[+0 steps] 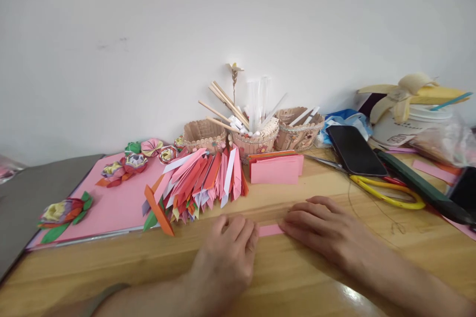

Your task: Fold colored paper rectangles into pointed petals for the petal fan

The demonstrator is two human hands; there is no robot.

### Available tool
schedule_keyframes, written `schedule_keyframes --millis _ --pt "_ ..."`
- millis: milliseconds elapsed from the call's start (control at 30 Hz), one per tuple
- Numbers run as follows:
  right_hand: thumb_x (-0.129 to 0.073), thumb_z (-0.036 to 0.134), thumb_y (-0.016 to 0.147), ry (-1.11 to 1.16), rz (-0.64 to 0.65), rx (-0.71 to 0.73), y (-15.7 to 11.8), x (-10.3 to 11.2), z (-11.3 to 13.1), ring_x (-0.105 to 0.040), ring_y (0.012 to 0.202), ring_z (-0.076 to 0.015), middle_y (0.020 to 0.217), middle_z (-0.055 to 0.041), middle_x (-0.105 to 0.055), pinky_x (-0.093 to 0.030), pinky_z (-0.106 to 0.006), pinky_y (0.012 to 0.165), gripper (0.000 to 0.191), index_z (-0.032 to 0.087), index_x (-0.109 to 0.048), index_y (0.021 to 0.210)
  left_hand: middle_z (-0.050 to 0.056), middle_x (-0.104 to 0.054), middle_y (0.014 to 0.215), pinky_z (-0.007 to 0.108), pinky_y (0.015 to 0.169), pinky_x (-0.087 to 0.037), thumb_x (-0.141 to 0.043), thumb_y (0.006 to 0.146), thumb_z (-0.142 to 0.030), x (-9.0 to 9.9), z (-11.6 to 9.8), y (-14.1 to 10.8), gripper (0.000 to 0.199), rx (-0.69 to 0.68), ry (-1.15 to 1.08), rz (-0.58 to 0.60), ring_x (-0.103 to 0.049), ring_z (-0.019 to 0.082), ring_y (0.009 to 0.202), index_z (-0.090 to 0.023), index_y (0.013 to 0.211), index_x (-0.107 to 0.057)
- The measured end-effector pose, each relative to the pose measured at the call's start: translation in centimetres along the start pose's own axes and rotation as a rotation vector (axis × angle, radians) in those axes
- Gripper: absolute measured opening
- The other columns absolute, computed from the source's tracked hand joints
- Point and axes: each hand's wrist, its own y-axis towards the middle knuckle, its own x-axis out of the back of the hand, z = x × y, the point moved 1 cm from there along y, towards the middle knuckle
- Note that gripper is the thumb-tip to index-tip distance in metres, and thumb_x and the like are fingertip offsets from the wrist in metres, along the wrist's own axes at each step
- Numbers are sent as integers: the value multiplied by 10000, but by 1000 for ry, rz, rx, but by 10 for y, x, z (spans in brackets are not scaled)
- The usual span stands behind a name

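Observation:
A narrow pink paper strip (270, 230) lies flat on the wooden table (156, 267), between my two hands. My left hand (228, 257) is closed, its curled fingers on the strip's left end. My right hand (320, 228) rests on the right end, fingers stretched and pressing down. Both ends of the strip are hidden under the fingers. Just beyond my left hand sits a row of folded paper pieces (204, 178) in red, pink, orange and white. Folded pink sheets (275, 169) stand upright behind the strip.
Yellow-handled scissors (386, 193), a black phone (355, 151) and a dark green cutter (420, 185) lie at right. Wooden baskets (255, 146) with sticks stand by the wall. Paper flowers (136, 162) rest on a pink sheet (119, 203) at left. A banana peel (412, 91) tops a white tub (405, 126).

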Motion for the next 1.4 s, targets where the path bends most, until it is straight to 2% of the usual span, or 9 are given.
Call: schedule_keyframes --millis 233,400,533,733,933,1033,1200,1300,1400 --pt "-282 260 1011 57 29 1 -8 0 -15 -548 1132 -210 1160 -64 -661 -422 -418 912 356 229 -568 1221 65 -589 799 323 604 -345 -418 870 -25 3 -2 -7 197 36 1 62 -491 182 691 -96 882 -602" --pt "-363 261 984 173 96 -23 -9 4 -21 -528 1171 -211 1188 -80 -648 -441 -407 941 323 223 -582 1219 57 -577 732 315 561 -379 -432 820 -62 5 -2 -7 184 122 -98 -31 -495 185 662 -123 760 -595" --pt "-444 205 922 237 64 -61 -5 7 -19 -574 1105 -234 1140 -104 -660 -473 -412 919 307 228 -622 1171 51 -560 678 313 558 -419 -454 820 -102 -1 0 -3 174 126 -119 -137 -525 205 681 -125 721 -595" --pt "-436 126 903 299 77 -118 8 11 -5 -615 979 -199 1074 -79 -657 -524 -336 819 296 236 -649 1077 29 -562 686 268 553 -449 -373 855 -23 -10 6 2 245 53 -128 -121 -554 182 670 -146 736 -548" --pt "-429 130 904 254 -150 -210 -1 3 -12 -635 956 -175 1080 -85 -648 -537 -275 789 347 241 -594 1189 -17 -571 685 212 497 -426 -357 883 -34 -6 7 6 262 107 -163 -92 -556 123 569 -183 735 -513" --pt "-427 119 902 228 -184 -261 -6 -3 -18 -630 975 -171 1109 -80 -635 -531 -278 805 354 256 -595 1182 -33 -566 669 193 497 -420 -370 884 -33 -5 7 6 248 134 -165 -88 -554 102 540 -187 778 -533" --pt "-425 155 926 230 -125 -284 -5 -6 -18 -625 968 -182 1093 -87 -631 -523 -298 812 286 238 -629 1109 9 -599 730 198 561 -440 -348 928 -77 15 25 7 272 167 -48 -249 -584 124 640 -165 831 -587" --pt "-412 155 931 229 -105 -284 -4 -5 -16 -620 971 -182 1090 -87 -629 -517 -304 818 285 232 -630 1097 96 -648 867 229 540 -436 -298 897 -1 37 41 12 344 228 247 -311 -614 183 753 -103 981 -616" --pt "-425 158 924 230 -111 -281 -3 -5 -15 -629 952 -180 1068 -80 -639 -521 -299 809 276 240 -642 1073 130 -665 971 255 565 -458 -334 881 0 47 41 18 342 153 316 -255 -626 219 846 -89 1022 -632"
